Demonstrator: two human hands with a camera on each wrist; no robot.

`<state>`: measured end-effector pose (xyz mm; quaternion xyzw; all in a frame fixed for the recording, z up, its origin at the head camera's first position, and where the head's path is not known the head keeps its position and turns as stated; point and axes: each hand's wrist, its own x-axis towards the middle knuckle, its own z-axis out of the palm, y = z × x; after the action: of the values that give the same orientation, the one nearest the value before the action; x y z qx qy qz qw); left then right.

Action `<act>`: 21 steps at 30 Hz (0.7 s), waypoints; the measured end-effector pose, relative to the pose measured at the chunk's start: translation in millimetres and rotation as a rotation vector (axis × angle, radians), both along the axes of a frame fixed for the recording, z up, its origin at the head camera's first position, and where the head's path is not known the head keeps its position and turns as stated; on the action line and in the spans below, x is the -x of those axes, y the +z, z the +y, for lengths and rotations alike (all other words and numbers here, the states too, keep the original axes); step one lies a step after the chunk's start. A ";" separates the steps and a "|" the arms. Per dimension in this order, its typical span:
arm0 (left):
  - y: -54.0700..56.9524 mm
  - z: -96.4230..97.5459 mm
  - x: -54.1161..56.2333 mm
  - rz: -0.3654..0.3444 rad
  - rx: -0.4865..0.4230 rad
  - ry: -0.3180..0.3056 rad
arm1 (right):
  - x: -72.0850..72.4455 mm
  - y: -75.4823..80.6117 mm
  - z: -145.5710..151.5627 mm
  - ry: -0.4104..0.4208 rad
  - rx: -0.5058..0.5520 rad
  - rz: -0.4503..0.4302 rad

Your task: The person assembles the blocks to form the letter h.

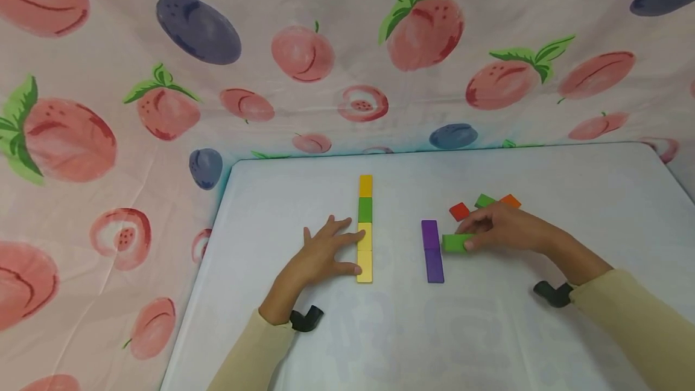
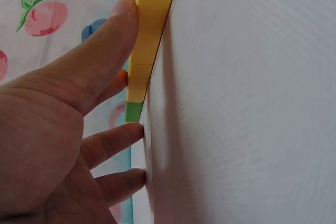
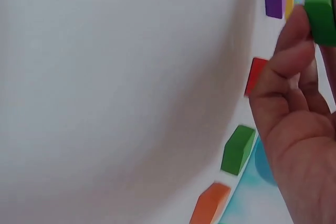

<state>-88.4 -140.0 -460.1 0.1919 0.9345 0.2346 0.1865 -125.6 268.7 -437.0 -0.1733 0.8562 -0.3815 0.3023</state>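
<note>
A straight column of blocks runs away from me in the head view: two pale yellow blocks (image 1: 365, 266), a green block (image 1: 365, 210) and a deeper yellow block (image 1: 366, 186) at the far end. My left hand (image 1: 320, 255) lies along its left side, fingers spread; thumb and index fingertips touch the pale yellow blocks. My right hand (image 1: 507, 228) pinches another green block (image 1: 453, 243) between thumb and fingers. That block is just right of two purple blocks (image 1: 432, 252) set end to end. In the right wrist view the held green block (image 3: 320, 9) appears at the upper right.
Beyond my right hand lie a red block (image 1: 459, 211), a green block (image 1: 485, 201) and an orange block (image 1: 510, 200). They rest on a white table (image 1: 391, 330). A fruit-patterned cloth (image 1: 336, 29) hangs behind and at the left.
</note>
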 end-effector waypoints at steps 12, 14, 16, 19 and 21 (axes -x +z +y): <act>-1.8 -0.3 0.2 0.000 -0.008 0.003 | 23.4 4.5 -35.1 -0.222 0.089 0.017; -1.4 -0.3 0.0 0.002 -0.010 0.004 | 28.1 6.6 -41.4 -0.235 0.093 0.028; -1.3 -0.2 0.0 0.003 -0.007 0.004 | 33.2 8.9 -47.5 -0.243 0.094 0.034; -1.5 0.0 0.3 0.004 -0.002 0.005 | 40.3 12.3 -56.9 -0.247 0.072 0.047; -1.9 0.0 0.4 0.004 0.000 0.006 | 44.4 14.4 -63.4 -0.247 0.054 0.049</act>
<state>-88.9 -140.0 -462.0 0.1893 0.9355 0.2347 0.1841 -170.0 205.3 -422.7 -0.0837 0.8675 -0.4344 0.2273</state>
